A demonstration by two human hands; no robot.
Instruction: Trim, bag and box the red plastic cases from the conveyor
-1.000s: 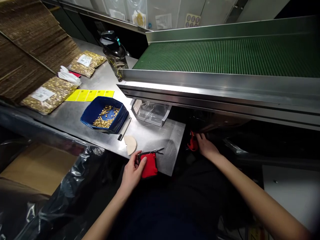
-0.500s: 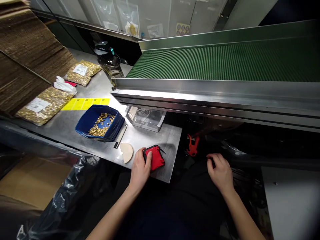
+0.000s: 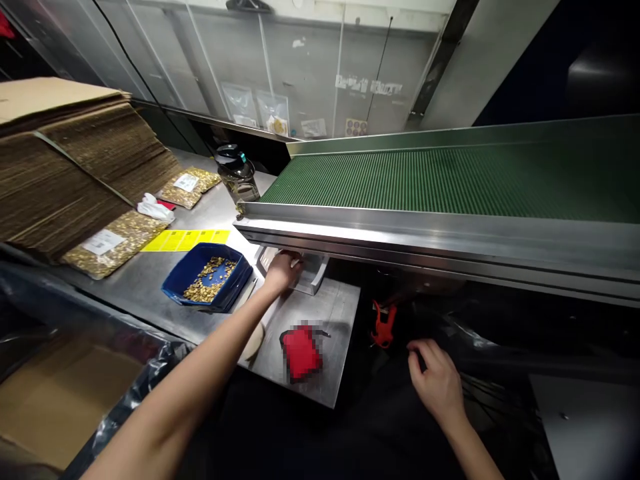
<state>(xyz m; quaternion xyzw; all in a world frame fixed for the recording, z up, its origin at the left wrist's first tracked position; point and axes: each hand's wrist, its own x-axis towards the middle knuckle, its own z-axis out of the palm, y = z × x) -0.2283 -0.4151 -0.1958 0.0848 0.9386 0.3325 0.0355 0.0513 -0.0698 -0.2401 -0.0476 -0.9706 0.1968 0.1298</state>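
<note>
My left hand reaches into the grey tray under the conveyor's edge. Its fingers are curled together, and what they hold, if anything, is too small to make out. Over the dark clothing of my lap, my right hand hangs with fingers loosely bent, thumb apart, nothing in it. The red, black-edged object lies by itself near the table corner, its details blurred. My left forearm partly covers a pale round disc. Left of the tray, a blue bin holds small gold-coloured pieces.
A green ribbed conveyor with a metal side rail crosses the right. Gold-filled bags, stacked cardboard, a yellow label strip and a dark-lidded jar are at the left. An orange-red tool hangs beyond the table's edge.
My left hand has let go of the red object and moved up into the grey tray. The view has tilted upward. My right hand keeps about the same pose.
</note>
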